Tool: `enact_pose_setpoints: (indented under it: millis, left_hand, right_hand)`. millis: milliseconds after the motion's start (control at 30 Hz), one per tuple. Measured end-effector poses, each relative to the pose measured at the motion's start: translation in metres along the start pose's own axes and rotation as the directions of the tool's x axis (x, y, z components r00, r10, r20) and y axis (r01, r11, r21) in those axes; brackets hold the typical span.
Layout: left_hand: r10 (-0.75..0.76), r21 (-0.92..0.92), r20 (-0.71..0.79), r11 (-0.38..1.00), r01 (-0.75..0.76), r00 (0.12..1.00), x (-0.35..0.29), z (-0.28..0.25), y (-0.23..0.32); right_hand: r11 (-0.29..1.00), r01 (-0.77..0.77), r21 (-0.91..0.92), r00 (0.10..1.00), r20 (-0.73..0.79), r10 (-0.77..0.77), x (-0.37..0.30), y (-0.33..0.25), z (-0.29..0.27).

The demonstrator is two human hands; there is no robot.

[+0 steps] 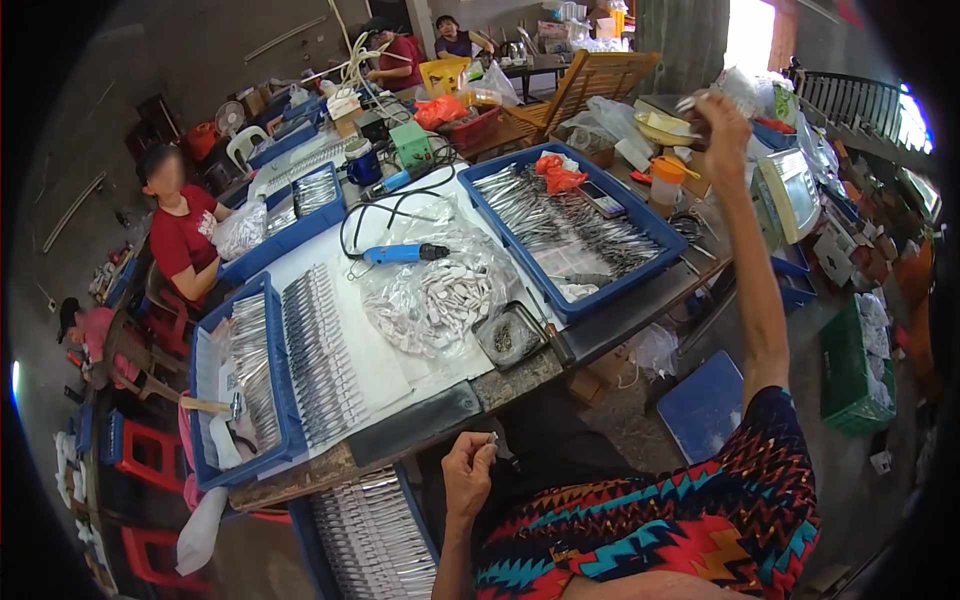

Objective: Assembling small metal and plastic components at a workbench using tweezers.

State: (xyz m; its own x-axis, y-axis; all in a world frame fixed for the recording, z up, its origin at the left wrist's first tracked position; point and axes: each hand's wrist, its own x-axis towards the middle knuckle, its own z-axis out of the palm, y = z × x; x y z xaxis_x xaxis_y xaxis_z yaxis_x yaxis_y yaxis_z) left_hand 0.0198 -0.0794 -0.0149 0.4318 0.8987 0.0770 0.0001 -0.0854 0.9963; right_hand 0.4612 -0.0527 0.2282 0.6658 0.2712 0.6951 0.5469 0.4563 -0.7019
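Observation:
Close to my body, just off the table's near edge, my left hand (pixel 468 474) is closed in a pinch on a small whitish piece, too small to make out. My right hand (pixel 722 128) is raised at the far right, fingers pinched around a small pale piece (pixel 686 104). Below it are a yellow bowl (pixel 664 132) and a jar with an orange top (pixel 667 176). An open bag of white plastic pieces (pixel 450 305) lies mid-table, beside a blue electric screwdriver (pixel 395 254) and a small tray of screws (pixel 508 338). Metal tools with white parts (pixel 318 350) lie in rows.
A blue tray of metal tools (pixel 575 306) sits at the right, another blue tray (pixel 290 395) with a hammer (pixel 212 405) at the left. Below the table edge is a tray of lined-up tools (pixel 375 530). A co-worker (pixel 183 225) sits across the table; others are farther off.

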Motion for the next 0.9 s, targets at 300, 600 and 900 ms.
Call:
enact_pose_setpoints:
  millis: [300, 600, 900]
  left_hand:
    - [0.053, 0.055, -0.005, 0.997, -0.052, 0.999, -0.009, -0.001, 0.011]
    - [0.073, 0.112, -0.049, 0.991, -0.067, 0.996, -0.032, -0.007, 0.029]
    - [0.028, 0.054, -0.109, 0.998, -0.022, 0.994, -0.056, -0.011, 0.039]
  right_hand:
    - [0.965, -0.174, 0.195, 0.966, 0.223, 0.129, -0.067, -0.014, 0.036]
    - [0.798, -0.580, 0.162, 0.532, 0.818, 0.221, -0.247, -0.046, 0.072]
    - [0.539, -0.828, 0.156, 0.304, 0.932, 0.197, -0.337, -0.062, 0.060]
